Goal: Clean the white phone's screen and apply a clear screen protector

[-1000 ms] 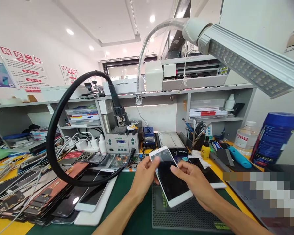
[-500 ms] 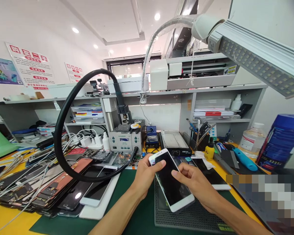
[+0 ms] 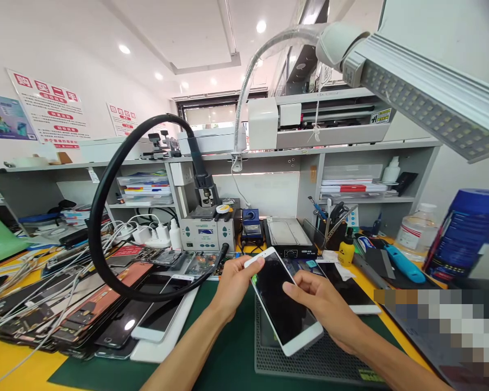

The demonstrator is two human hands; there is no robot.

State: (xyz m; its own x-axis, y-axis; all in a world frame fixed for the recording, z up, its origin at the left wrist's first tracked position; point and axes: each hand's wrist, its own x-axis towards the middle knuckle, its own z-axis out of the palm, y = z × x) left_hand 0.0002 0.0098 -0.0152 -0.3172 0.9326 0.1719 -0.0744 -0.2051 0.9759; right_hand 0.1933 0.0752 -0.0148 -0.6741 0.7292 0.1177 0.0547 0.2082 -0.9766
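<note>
A white smartphone (image 3: 284, 304) with a dark screen is held tilted between my two hands. My left hand (image 3: 235, 285) grips its top left corner, the thumb lying on the front near the upper end. Around the right edge my right hand (image 3: 315, 296) is closed, with its thumb on the screen. The fingers behind the phone are hidden. Below it lies a grey perforated mat (image 3: 277, 364) on the green work mat (image 3: 212, 347).
Left are a white phone (image 3: 163, 312), piled phone parts (image 3: 93, 304) and a looping black hose (image 3: 100, 217). A hot-air station (image 3: 206, 233) stands behind. Another phone (image 3: 350, 290), a yellow bottle (image 3: 346, 251) and a blue-handled tool (image 3: 405, 264) lie right. An LED lamp (image 3: 427, 98) hangs overhead.
My left thumb has slid up and left, from the screen toward the phone's top corner. My left hand has shifted slightly left. My right hand keeps its hold.
</note>
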